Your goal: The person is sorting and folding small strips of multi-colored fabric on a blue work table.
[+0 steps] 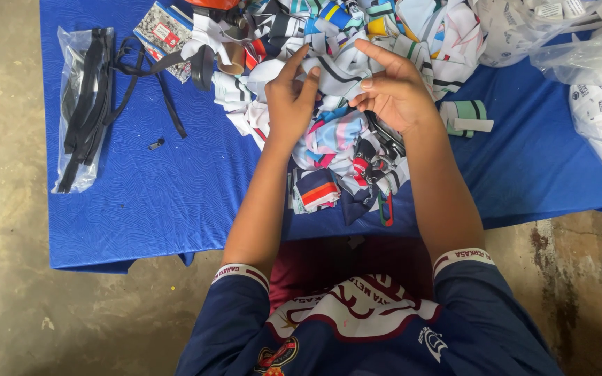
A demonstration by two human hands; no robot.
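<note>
Head view, left hand point(288, 97): fingers curled, thumb and forefinger pinching the left edge of a white fabric piece point(334, 69) with a dark stripe.
Head view, right hand point(393, 90): fingers bent around the right edge of the same piece, forefinger laid along its top; grasping, not released.
Piece position: raised just above the pile point(343, 150), between both hands, over the middle of the table point(161, 188).
Pile: many printed fabric cut-outs, white, blue, red, heaped and overlapping; one piece cannot be told from the next lower down.
Left of pile: black straps point(141, 66) trailing from a clear bag point(81, 104); well apart from the hands.
Right of pile: small green roll point(465, 115) near the right wrist; clear bags of white pieces point(597, 104) at the table edge.
Handling note (judgement): thin cloth clings; keep the pinch at opposite edges and spread it taut, so only one layer lifts clear.
</note>
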